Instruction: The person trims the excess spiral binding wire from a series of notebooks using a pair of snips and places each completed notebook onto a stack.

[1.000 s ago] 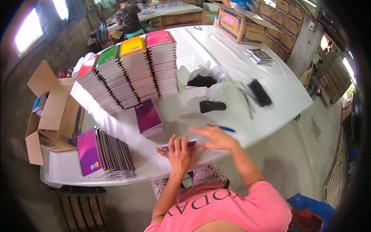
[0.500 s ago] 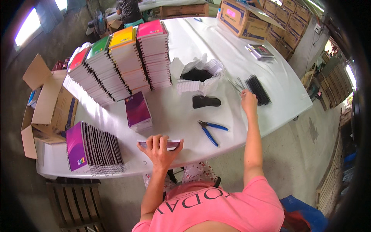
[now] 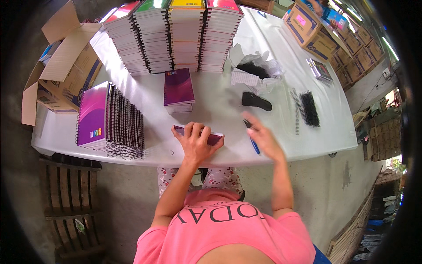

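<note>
My left hand (image 3: 196, 141) is closed round a purple-covered notebook (image 3: 215, 139) at the table's near edge, thumb on its right side. My right hand (image 3: 262, 136), smeared by motion, is over a pair of pliers (image 3: 255, 146) with blue handles and partly hides them. Whether it holds anything cannot be made out. Beyond my left hand lies a short stack of purple notebooks (image 3: 179, 90). To the left leans a row of spiral-bound purple notebooks (image 3: 93, 115). Black binding coils (image 3: 310, 109) lie in a bundle to the right, with a few loose coils (image 3: 295, 110) beside them.
Tall notebook stacks (image 3: 187, 39) stand at the back. White wrapping (image 3: 246, 78) holds more black coils, with a black flat object (image 3: 256, 101) before it. Open cartons stand left (image 3: 70, 81) and back right (image 3: 310, 31). Dark-covered booklets (image 3: 320, 70) lie right; another person (image 3: 323, 9) is beyond.
My right hand has moved from the loose coils back to the pliers. My left hand keeps its hold on the notebook. The whole view has shifted.
</note>
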Tool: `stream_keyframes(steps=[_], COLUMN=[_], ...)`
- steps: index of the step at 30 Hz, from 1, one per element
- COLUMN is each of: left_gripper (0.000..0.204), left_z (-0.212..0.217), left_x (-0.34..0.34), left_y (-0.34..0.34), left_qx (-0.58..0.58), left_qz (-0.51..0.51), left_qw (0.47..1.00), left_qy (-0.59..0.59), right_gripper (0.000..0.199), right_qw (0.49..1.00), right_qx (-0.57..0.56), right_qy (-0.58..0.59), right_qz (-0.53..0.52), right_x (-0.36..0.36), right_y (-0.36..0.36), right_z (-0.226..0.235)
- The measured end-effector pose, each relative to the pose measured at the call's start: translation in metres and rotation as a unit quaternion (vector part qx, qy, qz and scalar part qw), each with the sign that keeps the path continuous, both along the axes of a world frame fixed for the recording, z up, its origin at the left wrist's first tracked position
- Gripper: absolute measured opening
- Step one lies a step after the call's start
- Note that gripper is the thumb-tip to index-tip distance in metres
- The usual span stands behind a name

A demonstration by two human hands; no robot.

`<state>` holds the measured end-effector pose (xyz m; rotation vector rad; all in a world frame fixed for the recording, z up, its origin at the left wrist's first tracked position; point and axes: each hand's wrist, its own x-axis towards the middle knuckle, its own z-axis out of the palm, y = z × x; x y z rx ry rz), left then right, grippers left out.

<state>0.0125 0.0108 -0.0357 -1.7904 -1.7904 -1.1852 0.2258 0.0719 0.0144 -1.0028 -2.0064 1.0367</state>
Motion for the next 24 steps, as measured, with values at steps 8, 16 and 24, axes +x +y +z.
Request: stream_keyframes(steps=[8, 16, 24], left_gripper=[0.04, 0.041, 0.044], left_z=[-0.003, -0.01, -0.003], left_x=[-0.002, -0.003, -0.002], left_y=[0.002, 0.0, 0.0], left_qx=[0.004, -0.003, -0.021], left_qz=[0.005, 0.001, 0.023], left_qw=[1.0, 1.0, 0.999], left_qy=[0.004, -0.001, 0.029], right_gripper=[0.017, 0.02, 0.023], right_qw=[1.0, 0.991, 0.983], right_qx=[0.024, -0.078, -0.1], right_qy=[-0.016, -0.069, -0.056], right_qz=[0.006, 0.083, 0.147], right_x=[-0.04, -0.042, -0.041], right_y=[-0.015, -0.01, 0.004], right_z=[-0.006, 0.009, 0.007])
